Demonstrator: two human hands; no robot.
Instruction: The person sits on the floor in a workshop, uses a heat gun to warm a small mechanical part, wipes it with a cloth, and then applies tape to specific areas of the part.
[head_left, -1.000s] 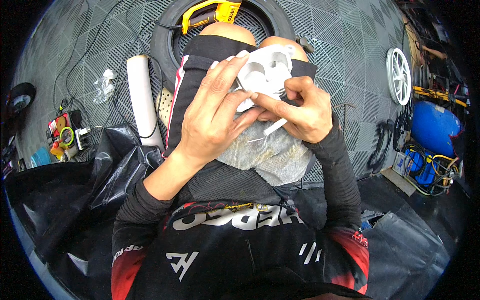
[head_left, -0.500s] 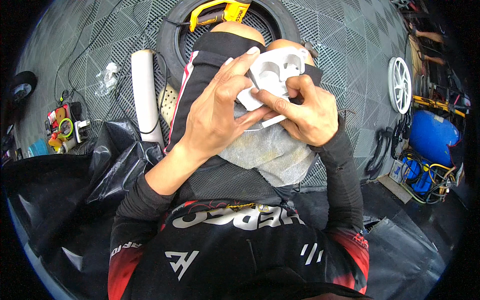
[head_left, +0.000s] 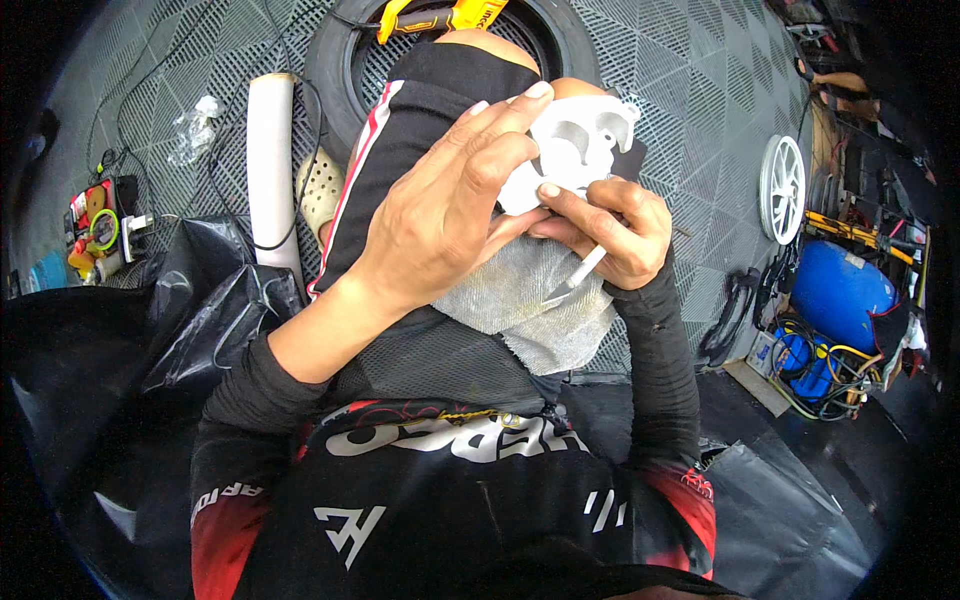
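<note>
Over my lap I hold a white metal part [head_left: 560,140] with rounded cutouts, which looks like a brake caliper. My left hand [head_left: 435,215] grips its left side, fingers along the edge and thumb beneath. A slim pale stick-like tool [head_left: 587,266] is pinched in my right hand [head_left: 625,235]; its grey flat end points down toward my lap. The right thumb presses on the lower edge of the white part. Beneath both hands a grey cloth [head_left: 550,330] is draped across my thighs.
A tyre [head_left: 335,95] lies ahead with a yellow power tool [head_left: 450,18] on it. Left of my leg are a pale tube [head_left: 271,170] and cables. A white wheel [head_left: 783,190], a blue tank [head_left: 845,285] and coiled hoses stand right. Black sheeting [head_left: 100,400] covers the near left floor.
The tool in my right hand has swung so its grey end sticks out toward me. The white part has shifted slightly right, and my view has moved a little.
</note>
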